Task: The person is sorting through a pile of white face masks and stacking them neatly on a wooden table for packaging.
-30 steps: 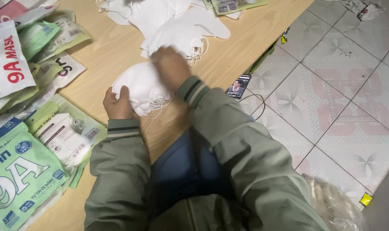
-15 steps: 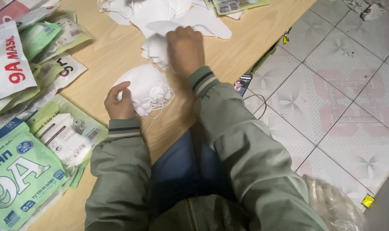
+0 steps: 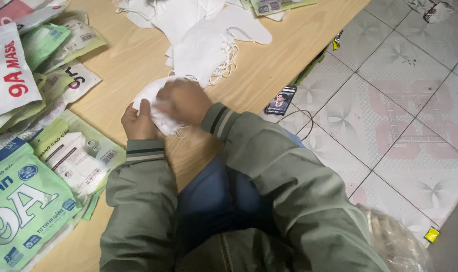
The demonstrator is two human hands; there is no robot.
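Both hands closed on small white mask stack (image 3: 156,103): left hand (image 3: 137,121) grips near-left edge, right hand (image 3: 185,102) presses top; loose mask pile (image 3: 208,40) lies far-right (right hand nearer).

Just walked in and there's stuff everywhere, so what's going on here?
A person in a green jacket sits at a low wooden board and holds a small stack of white masks with both hands: the left hand grips its side, the right hand lies on top. More loose masks are piled beyond. Green and white packets lie to the left. A phone sits on the tiled floor.
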